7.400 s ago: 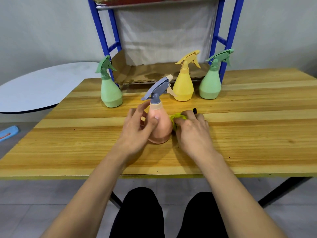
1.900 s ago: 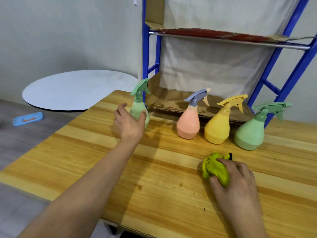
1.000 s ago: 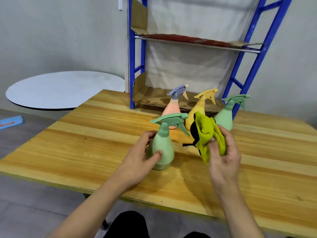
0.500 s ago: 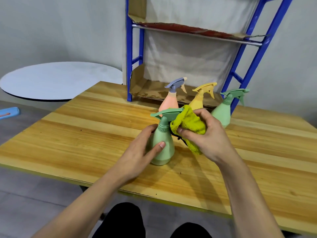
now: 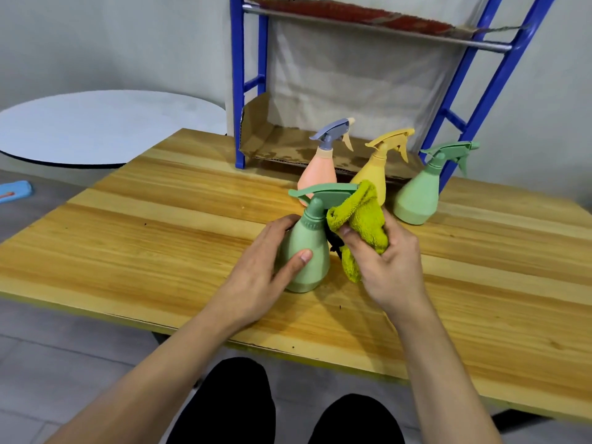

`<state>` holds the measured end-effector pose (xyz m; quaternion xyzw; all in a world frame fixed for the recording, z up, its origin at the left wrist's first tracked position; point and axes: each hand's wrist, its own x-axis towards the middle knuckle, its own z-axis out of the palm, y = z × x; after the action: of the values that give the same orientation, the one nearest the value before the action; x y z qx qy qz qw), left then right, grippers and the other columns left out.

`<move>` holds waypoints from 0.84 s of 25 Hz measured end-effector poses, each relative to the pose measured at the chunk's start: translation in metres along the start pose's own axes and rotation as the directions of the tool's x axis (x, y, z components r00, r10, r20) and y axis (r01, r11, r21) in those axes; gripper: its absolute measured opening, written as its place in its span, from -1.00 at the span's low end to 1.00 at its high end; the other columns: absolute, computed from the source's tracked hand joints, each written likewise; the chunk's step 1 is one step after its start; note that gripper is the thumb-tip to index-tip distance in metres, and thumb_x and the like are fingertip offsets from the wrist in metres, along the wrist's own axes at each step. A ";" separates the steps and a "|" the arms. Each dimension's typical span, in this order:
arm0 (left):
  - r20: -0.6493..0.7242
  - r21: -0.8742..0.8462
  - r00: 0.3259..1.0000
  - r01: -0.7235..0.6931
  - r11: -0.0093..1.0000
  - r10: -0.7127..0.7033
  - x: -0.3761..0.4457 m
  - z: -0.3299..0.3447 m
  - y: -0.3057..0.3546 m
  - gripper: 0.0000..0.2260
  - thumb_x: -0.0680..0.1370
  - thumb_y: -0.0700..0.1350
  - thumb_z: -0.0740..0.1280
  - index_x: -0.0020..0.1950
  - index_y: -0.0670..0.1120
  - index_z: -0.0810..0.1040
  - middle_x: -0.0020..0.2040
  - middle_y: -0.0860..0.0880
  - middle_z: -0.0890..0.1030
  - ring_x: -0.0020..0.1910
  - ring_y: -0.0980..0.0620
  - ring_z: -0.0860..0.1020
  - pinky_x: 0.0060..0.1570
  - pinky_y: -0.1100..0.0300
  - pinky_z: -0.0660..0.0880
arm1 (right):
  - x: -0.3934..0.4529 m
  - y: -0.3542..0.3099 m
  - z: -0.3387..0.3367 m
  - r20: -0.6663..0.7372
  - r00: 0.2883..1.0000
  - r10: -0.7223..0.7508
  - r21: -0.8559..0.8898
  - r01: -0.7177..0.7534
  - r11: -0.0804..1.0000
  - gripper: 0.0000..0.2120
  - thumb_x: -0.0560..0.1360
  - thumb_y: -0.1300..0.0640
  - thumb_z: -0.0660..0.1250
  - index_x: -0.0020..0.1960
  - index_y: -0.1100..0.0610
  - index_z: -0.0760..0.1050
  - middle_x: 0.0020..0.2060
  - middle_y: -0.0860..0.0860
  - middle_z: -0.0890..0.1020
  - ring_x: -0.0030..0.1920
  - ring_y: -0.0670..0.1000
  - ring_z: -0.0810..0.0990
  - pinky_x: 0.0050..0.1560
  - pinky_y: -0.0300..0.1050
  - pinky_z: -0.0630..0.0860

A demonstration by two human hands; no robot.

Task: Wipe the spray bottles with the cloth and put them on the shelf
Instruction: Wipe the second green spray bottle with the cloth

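Observation:
A green spray bottle (image 5: 309, 251) stands upright on the wooden table (image 5: 160, 238) in front of me. My left hand (image 5: 259, 270) grips its body from the left, thumb across the front. My right hand (image 5: 384, 261) holds a bunched yellow-green cloth (image 5: 362, 219) against the bottle's neck and trigger on the right side. Behind stand a pink bottle (image 5: 320, 174) with a grey-blue head, a yellow bottle (image 5: 378, 171) and a second green bottle (image 5: 419, 197), all in front of the blue shelf (image 5: 238, 91).
The shelf's bottom level is lined with brown cardboard (image 5: 282, 145); an upper board (image 5: 368, 20) crosses above. A white round table (image 5: 96, 123) stands to the left, and a blue object (image 5: 14, 191) lies on the floor. My knees show below the table's near edge.
The cloth in my right hand has slid down from the bottle's trigger head to its neck. My left hand keeps its grip on the green bottle.

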<state>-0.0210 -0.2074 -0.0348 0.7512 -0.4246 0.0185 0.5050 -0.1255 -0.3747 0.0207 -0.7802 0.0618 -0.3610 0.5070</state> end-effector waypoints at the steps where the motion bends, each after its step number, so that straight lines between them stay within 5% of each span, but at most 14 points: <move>1: 0.000 -0.006 1.000 0.006 1.000 -0.006 -0.001 0.000 -0.001 -0.51 0.65 0.18 0.25 0.53 0.03 0.31 0.41 0.08 0.48 0.40 0.12 0.47 0.35 -0.07 0.49 | -0.002 -0.001 0.003 -0.006 0.999 0.046 0.109 -0.045 0.993 -0.85 0.50 0.19 0.45 0.05 0.04 0.62 -0.13 -0.04 0.73 -0.10 -0.05 0.68 -0.06 -0.16 0.58; 4: 0.010 -0.033 0.999 0.039 0.999 -0.039 -0.003 -0.001 -0.003 -0.49 0.65 0.23 0.23 0.55 0.08 0.28 0.43 0.11 0.46 0.42 0.13 0.46 0.37 -0.08 0.48 | -0.015 0.006 0.007 -0.027 0.982 0.188 0.299 -0.171 0.939 -0.82 0.45 0.17 0.43 0.05 0.03 0.61 -0.13 -0.11 0.74 -0.09 -0.13 0.68 -0.05 -0.24 0.56; 9: 0.013 -0.051 0.998 0.066 0.996 -0.065 -0.003 -0.001 0.000 -0.49 0.65 0.23 0.24 0.55 0.10 0.28 0.44 0.14 0.45 0.42 0.19 0.43 0.41 -0.02 0.45 | -0.030 0.011 -0.019 -0.162 0.972 0.168 0.079 -0.157 0.985 -0.82 0.49 0.24 0.45 -0.05 -0.04 0.63 -0.24 -0.17 0.71 -0.24 -0.18 0.61 -0.16 -0.24 0.52; 12: 0.001 -0.057 0.997 0.073 0.996 -0.073 -0.004 -0.001 0.002 -0.52 0.64 0.19 0.26 0.54 0.12 0.29 0.42 0.18 0.45 0.40 0.26 0.42 0.42 0.07 0.42 | -0.009 -0.027 -0.039 -0.273 0.962 -0.023 -0.140 -0.016 0.990 -0.90 0.47 -0.03 0.44 -0.05 -0.05 0.57 -0.24 -0.25 0.64 -0.26 -0.21 0.54 -0.20 -0.28 0.47; 14: 0.005 -0.064 0.997 0.073 0.995 -0.073 -0.003 -0.001 0.002 -0.54 0.65 0.16 0.28 0.53 0.13 0.30 0.40 0.20 0.46 0.38 0.29 0.42 0.40 0.11 0.43 | 0.015 -0.063 -0.048 -0.109 0.961 -0.254 -0.477 0.174 0.862 -0.73 0.47 -0.09 0.40 0.11 -0.02 0.54 -0.11 -0.21 0.57 -0.11 -0.13 0.50 -0.07 -0.24 0.41; 16: 0.005 -0.078 0.997 0.081 0.994 -0.081 -0.002 0.000 0.001 -0.55 0.65 0.16 0.30 0.52 0.15 0.30 0.39 0.19 0.48 0.37 0.27 0.44 0.37 0.10 0.45 | 0.043 -0.100 -0.044 0.247 0.912 -0.329 -0.698 0.403 0.592 -0.53 0.47 -0.13 0.39 0.31 0.02 0.47 0.10 -0.04 0.54 0.09 0.01 0.45 0.10 -0.11 0.36; 19: -0.016 -0.118 0.996 0.081 0.990 -0.083 -0.004 0.002 -0.001 -0.59 0.64 0.16 0.31 0.47 0.15 0.34 0.37 0.18 0.50 0.37 0.22 0.47 0.36 0.08 0.46 | 0.073 -0.129 -0.012 0.664 0.742 -0.089 -0.722 0.668 0.178 -0.43 0.43 -0.26 0.31 0.38 -0.09 0.40 0.17 -0.03 0.52 0.18 0.05 0.43 0.19 -0.01 0.38; 21: -0.023 -0.138 0.997 0.071 0.988 -0.075 -0.004 0.003 -0.002 -0.60 0.65 0.14 0.32 0.45 0.08 0.38 0.35 0.13 0.54 0.36 0.17 0.49 0.35 0.05 0.46 | 0.079 -0.130 0.009 0.749 0.659 0.070 -0.662 0.741 0.115 -0.44 0.43 -0.28 0.33 0.39 -0.16 0.38 0.16 -0.06 0.52 0.19 0.04 0.49 0.17 0.04 0.45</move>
<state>-0.0236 -0.2074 -0.0396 0.7295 -0.3898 -0.0186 0.5618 -0.0968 -0.3423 0.1675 -0.9697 -0.0979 -0.0740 -0.2110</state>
